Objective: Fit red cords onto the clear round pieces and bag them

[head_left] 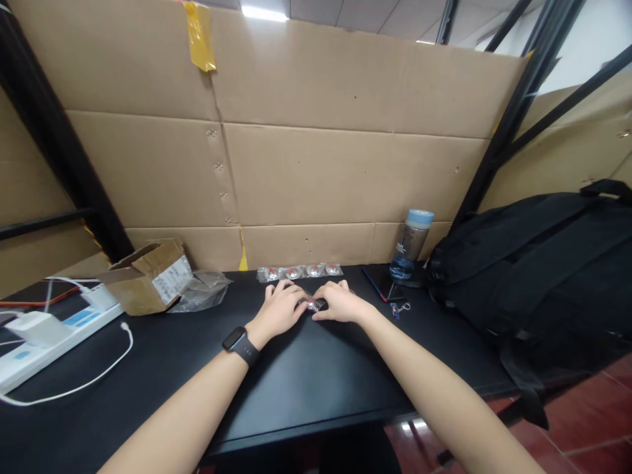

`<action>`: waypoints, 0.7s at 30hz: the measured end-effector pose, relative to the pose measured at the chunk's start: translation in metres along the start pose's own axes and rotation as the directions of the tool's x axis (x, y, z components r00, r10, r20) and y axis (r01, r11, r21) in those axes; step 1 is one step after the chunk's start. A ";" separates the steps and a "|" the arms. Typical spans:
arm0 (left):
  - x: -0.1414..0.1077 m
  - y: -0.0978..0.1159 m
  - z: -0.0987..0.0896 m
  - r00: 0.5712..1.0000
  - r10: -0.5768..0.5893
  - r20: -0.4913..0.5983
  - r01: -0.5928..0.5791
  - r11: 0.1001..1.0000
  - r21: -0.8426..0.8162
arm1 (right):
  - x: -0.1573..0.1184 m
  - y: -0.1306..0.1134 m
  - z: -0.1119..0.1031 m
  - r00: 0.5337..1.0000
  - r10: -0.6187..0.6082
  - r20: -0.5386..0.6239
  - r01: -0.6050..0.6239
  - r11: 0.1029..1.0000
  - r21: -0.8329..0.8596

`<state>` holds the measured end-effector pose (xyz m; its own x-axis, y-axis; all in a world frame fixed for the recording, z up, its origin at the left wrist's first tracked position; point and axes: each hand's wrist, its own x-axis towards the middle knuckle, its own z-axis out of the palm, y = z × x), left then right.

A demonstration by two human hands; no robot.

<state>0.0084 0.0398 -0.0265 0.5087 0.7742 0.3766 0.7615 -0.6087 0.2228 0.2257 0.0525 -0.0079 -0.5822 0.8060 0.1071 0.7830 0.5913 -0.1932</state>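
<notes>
Both hands meet over the black tabletop (316, 368), near its middle. Between their fingers is a small shiny plastic-wrapped packet (312, 305), mostly hidden by the hands. My left hand (281, 309), with a dark watch at its wrist, is closed on the packet's left side. From the right, my right hand (340, 303) pinches it with thumb and fingers. Just beyond the hands lies a row of several round, silvery items with red marks in clear wrappers (315, 270), along the foot of the cardboard wall.
At the left stand an opened cardboard box (148, 280), a crumpled clear bag (200, 291) and a white power strip (74, 329) with a cable. Rightward are a blue-lidded bottle (411, 243), a phone-like dark slab (382, 284), a keychain (399, 309) and a black backpack (538, 270).
</notes>
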 end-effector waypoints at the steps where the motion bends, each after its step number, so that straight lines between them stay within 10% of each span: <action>1: -0.001 0.000 0.000 1.000 0.005 0.015 -0.005 1.000 -0.017 | 0.000 -0.001 0.001 1.000 -0.005 -0.013 0.005 1.000 -0.004; 11: 0.004 0.002 0.002 0.994 -0.113 0.003 0.112 0.979 -0.170 | 0.002 0.011 -0.006 0.995 -0.013 -0.099 0.046 0.939 0.342; 21: 0.008 -0.002 -0.007 0.978 -0.186 -0.091 0.137 0.910 -0.392 | 0.011 0.004 0.004 0.974 0.079 -0.212 0.135 0.548 0.825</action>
<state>0.0081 0.0461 -0.0173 0.3192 0.8550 0.4088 0.6050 -0.5159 0.6065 0.2217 0.0640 -0.0116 -0.4588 0.8379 0.2956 0.1701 0.4094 -0.8964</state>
